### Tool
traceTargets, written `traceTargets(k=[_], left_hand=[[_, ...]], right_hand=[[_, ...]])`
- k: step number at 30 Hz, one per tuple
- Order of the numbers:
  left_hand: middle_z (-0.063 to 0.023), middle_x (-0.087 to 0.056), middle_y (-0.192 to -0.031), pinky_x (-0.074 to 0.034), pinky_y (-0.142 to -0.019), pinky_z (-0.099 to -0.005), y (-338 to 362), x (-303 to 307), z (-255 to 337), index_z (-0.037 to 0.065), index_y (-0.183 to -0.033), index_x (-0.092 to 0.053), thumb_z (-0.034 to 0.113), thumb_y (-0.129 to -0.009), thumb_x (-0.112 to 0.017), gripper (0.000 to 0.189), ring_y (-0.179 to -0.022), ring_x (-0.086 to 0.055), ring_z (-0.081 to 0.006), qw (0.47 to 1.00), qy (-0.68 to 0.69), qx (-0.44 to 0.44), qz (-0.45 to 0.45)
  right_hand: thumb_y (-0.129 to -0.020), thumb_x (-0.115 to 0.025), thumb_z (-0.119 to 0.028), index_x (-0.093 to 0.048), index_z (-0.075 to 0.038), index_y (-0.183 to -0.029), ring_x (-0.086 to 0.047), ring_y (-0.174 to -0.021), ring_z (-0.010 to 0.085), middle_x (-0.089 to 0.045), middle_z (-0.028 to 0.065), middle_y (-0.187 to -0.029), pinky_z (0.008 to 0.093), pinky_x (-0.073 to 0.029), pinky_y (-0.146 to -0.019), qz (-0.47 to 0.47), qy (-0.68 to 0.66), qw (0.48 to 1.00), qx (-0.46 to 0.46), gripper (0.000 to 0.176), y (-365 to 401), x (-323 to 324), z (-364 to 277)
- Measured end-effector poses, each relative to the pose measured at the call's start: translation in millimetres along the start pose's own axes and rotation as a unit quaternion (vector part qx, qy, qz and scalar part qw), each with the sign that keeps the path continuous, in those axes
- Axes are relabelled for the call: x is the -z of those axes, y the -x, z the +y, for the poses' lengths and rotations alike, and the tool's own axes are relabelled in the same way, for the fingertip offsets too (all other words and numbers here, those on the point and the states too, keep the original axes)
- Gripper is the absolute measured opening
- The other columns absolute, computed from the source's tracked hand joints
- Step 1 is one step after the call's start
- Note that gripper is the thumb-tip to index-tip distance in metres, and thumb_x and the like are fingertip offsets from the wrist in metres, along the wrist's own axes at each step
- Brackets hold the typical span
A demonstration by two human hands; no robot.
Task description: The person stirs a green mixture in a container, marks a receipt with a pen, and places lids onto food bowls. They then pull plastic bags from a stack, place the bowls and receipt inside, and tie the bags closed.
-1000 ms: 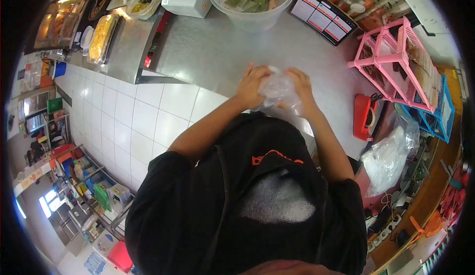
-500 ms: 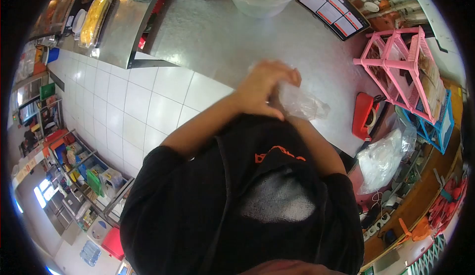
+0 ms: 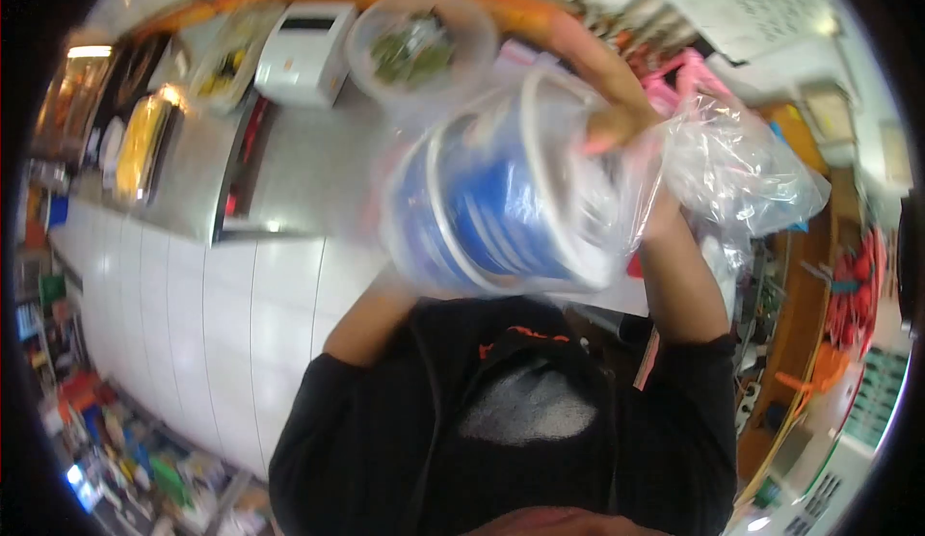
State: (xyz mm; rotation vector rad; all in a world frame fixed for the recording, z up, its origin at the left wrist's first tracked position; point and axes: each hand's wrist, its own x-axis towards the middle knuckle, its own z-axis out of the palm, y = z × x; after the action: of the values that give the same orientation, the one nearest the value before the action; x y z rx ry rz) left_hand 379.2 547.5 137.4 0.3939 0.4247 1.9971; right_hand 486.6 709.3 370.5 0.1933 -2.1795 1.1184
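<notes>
A large blue and white tub (image 3: 491, 189), ringed by pale bands, is tilted on its side close to the camera, blurred by motion. Clear plastic bag (image 3: 732, 165) material wraps it and bunches out to the right over my wrist. My right hand (image 3: 621, 112) is at the tub's right end, thumb against it and fingers reaching up along the far edge. From the lower left, my left forearm (image 3: 371, 324) runs behind the tub, which hides the left hand.
A steel counter (image 3: 318, 165) lies beyond, holding a clear bowl of green leaves (image 3: 414, 49) and a white box-shaped device (image 3: 303, 54). A packed yellow item (image 3: 145, 150) sits farther left. The pink rack (image 3: 689, 78) stands behind the bag at right.
The tub in the clear bag has come into view, raised in front of me. My hands, earlier together over the counter with crumpled clear plastic, are now apart around the tub. The view has tilted up.
</notes>
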Motion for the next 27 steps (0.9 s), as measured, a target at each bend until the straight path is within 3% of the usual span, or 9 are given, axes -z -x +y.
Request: traceTargets(k=[3,10,12,14,16,24,25,26,27], left_hand=[[-0.0155,-0.034,-0.149,-0.03,-0.113,-0.0508,-42,-58,31,0.008,-0.147,-0.028,0.072,-0.08,-0.055,0.097,-0.136,-0.037,-0.0338,0.993,-0.024,-0.106,-0.039],[-0.0139,-0.031,-0.15,-0.032,-0.113,-0.0485,-78,-155,67,0.007,-0.145,-0.03,0.073,-0.082,-0.05,0.093,-0.138,-0.034,-0.0324,0.967,-0.013,-0.227,-0.12],[-0.0127,-0.035,-0.147,-0.033,-0.112,-0.0484,-82,-166,80,0.009,-0.148,-0.018,0.071,-0.082,-0.054,0.098,-0.134,-0.037,-0.0337,0.985,-0.018,0.049,-0.166],[-0.0126,-0.031,-0.148,-0.035,-0.111,-0.0456,-80,-167,63,0.009,-0.146,-0.013,0.07,-0.081,-0.056,0.099,-0.135,-0.036,-0.0339,0.983,-0.1,0.058,-0.14],[-0.013,-0.033,-0.145,-0.039,-0.108,-0.0474,-93,-145,33,0.011,-0.144,-0.018,0.062,-0.081,-0.064,0.093,-0.133,-0.038,-0.0366,0.912,-0.24,-0.255,-0.214],[-0.0115,-0.012,-0.154,-0.037,-0.109,-0.0499,-101,-197,34,0.014,-0.15,-0.005,0.051,-0.065,-0.085,0.123,-0.136,-0.032,-0.0355,0.623,-0.347,-0.646,-0.273],[-0.0106,-0.02,-0.153,-0.036,-0.109,-0.0481,-95,-175,12,0.012,-0.152,-0.002,0.065,-0.061,-0.08,0.131,-0.136,-0.032,-0.0346,0.85,-0.191,-0.38,-0.311],[-0.0106,-0.02,-0.153,-0.036,-0.109,-0.0481,-87,-174,12,0.012,-0.152,-0.002,0.065,-0.061,-0.08,0.131,-0.136,-0.032,-0.0346,0.849,-0.186,-0.377,-0.319],[-0.0124,-0.026,-0.151,-0.036,-0.109,-0.0467,-81,-176,14,0.01,-0.15,-0.01,0.067,-0.063,-0.077,0.125,-0.135,-0.036,-0.0317,0.954,-0.048,-0.16,-0.248]], right_hand=[[-0.099,-0.034,-0.056,-0.061,-0.006,-0.123,-0.041,-0.132,0.0304,-0.05,0.0166,-0.138,0.0432,-0.031,-0.109,0.033,-0.065,0.997,0.036,0.062,-29,22,-33],[-0.1,-0.021,-0.058,-0.05,-0.019,-0.138,-0.045,-0.129,0.0332,-0.045,0.0221,-0.141,0.0469,-0.036,-0.107,-0.107,0.111,0.988,0.032,0.061,-44,74,-63],[-0.102,-0.034,-0.043,-0.057,-0.009,-0.131,-0.048,-0.128,0.0307,-0.052,0.0148,-0.137,0.042,-0.036,-0.108,-0.055,0.033,0.998,0.03,0.05,-40,70,-61],[-0.103,-0.031,-0.045,-0.053,-0.009,-0.135,-0.045,-0.131,0.0291,-0.051,0.0139,-0.138,0.0391,-0.031,-0.111,-0.1,0.12,0.988,0.015,0.054,-44,77,-64],[-0.102,-0.027,-0.049,-0.049,-0.009,-0.138,-0.042,-0.133,0.0275,-0.049,0.0134,-0.14,0.0373,-0.028,-0.113,-0.073,0.135,0.988,0.012,0.058,-49,80,-73],[-0.095,-0.02,-0.068,-0.038,-0.005,-0.145,-0.035,-0.137,0.0237,-0.042,0.0124,-0.146,0.033,-0.023,-0.114,0.076,-0.003,0.977,-0.199,0.082,-13,88,-102],[-0.096,-0.021,-0.067,-0.038,-0.004,-0.145,-0.035,-0.137,0.0249,-0.041,0.0134,-0.146,0.0346,-0.024,-0.114,0.064,-0.036,0.977,-0.199,0.082,-4,94,-93],[-0.096,-0.021,-0.067,-0.038,-0.004,-0.145,-0.035,-0.137,0.0249,-0.041,0.0134,-0.146,0.0346,-0.024,-0.114,0.071,-0.03,0.977,-0.198,0.082,3,103,-84],[-0.094,-0.021,-0.07,-0.032,-0.003,-0.147,-0.034,-0.138,0.0273,-0.035,0.0142,-0.15,0.0385,-0.023,-0.115,0.013,0.055,0.987,-0.149,0.087,11,112,-74]])
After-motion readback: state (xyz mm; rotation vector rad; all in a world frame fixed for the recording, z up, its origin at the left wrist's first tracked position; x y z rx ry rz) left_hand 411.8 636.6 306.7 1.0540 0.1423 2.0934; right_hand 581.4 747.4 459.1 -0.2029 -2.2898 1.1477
